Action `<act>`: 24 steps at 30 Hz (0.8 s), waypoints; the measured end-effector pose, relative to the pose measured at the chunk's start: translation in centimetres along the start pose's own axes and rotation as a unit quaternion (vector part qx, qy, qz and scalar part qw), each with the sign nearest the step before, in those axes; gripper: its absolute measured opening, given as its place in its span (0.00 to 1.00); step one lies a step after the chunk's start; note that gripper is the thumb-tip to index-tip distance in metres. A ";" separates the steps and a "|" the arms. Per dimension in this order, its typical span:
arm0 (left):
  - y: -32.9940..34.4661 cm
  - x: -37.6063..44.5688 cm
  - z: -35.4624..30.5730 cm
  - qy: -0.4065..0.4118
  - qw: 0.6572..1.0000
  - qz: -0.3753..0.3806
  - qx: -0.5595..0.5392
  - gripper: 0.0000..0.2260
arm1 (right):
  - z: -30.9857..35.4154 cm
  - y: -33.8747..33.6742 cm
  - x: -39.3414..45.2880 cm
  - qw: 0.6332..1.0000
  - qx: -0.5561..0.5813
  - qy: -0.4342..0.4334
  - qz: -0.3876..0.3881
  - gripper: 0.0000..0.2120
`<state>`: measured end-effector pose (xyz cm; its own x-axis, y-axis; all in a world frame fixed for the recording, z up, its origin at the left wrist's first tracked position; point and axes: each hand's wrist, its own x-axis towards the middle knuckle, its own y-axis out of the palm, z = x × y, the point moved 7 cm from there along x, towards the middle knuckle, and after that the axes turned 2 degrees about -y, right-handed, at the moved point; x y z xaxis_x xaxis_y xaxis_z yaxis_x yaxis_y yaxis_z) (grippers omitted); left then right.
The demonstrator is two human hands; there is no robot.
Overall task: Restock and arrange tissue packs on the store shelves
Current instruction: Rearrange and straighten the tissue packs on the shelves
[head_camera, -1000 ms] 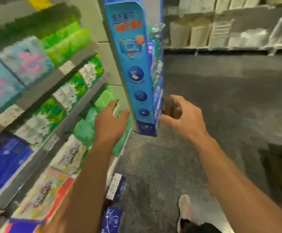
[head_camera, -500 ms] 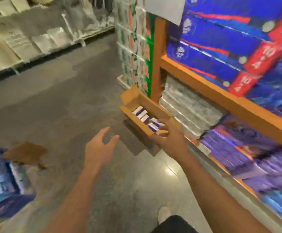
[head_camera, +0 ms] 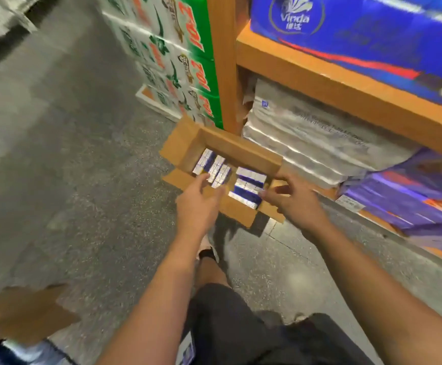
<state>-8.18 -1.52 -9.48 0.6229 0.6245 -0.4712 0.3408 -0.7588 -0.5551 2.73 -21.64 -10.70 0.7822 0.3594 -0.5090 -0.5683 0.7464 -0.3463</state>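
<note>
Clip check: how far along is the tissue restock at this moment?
Done: the cardboard box on the floor is open beside the orange shelf, and part of it near the far end looks emptied. In hand: both hands reach into it, the left hand over the near flap, the right hand by the blue-and-white tissue packs; neither plainly grips one. Left: lifting the remaining packs and shelving them.

A flattened cardboard piece lies on the grey speckled floor. Green-and-white cartons are stacked beside the orange shelf post.
</note>
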 end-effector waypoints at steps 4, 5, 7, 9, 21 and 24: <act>2.1 15.2 3.9 -0.009 0.997 0.058 0.050 0.23 | -3.0 7.4 12.1 0.996 0.015 0.079 -0.035 0.25; 3.0 18.7 5.1 -0.005 0.995 0.070 0.076 0.22 | -4.5 9.4 15.1 0.993 0.026 0.105 -0.045 0.26; 5.3 25.5 7.1 -0.007 0.987 0.096 0.126 0.22 | -7.7 13.2 21.3 0.987 0.046 0.145 -0.055 0.26; 7.5 30.9 9.5 0.003 0.982 0.098 0.161 0.23 | -10.3 16.3 26.2 0.982 0.051 0.170 -0.064 0.25; 27.5 53.6 29.7 -0.071 0.914 0.200 0.347 0.32 | -32.2 32.3 48.1 0.965 -0.120 0.233 -0.014 0.41; 29.3 55.4 30.4 -0.071 0.910 0.210 0.351 0.38 | -33.9 33.3 48.8 0.963 -0.140 0.229 -0.003 0.41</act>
<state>14.89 16.45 -72.74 0.4807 0.3612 -0.7990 -0.4707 -0.6625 -0.5827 13.33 1.77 -73.80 0.6270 0.0228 -0.7787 -0.6614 0.5437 -0.5166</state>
